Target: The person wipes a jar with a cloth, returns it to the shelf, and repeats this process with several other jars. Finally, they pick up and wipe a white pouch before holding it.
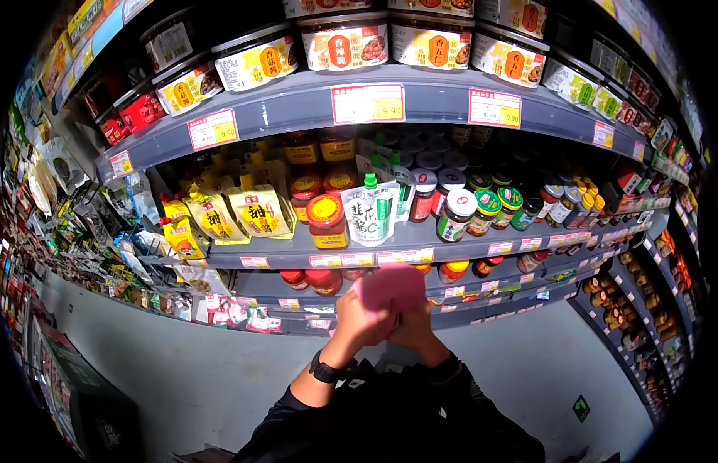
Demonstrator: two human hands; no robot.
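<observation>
Both hands are raised together in front of the lower shelves, wrapped round a pink cloth [392, 291]. My left hand [360, 318] grips its left side, with a black watch on the wrist. On the cloth's right side my right hand [413, 321] is closed, partly hidden by the cloth. Whether anything lies inside the cloth cannot be made out. Just above stand a white pouch with a green cap [370, 212] and a red-lidded jar [326, 222] on the middle shelf.
Yellow pouches [260, 212] stand left on that shelf, jars with white and green lids [457, 216] to the right. The upper shelf edge [297, 106] juts out above, carrying labelled tubs [344, 45]. Another rack [640, 309] stands at the right, over grey floor [528, 363].
</observation>
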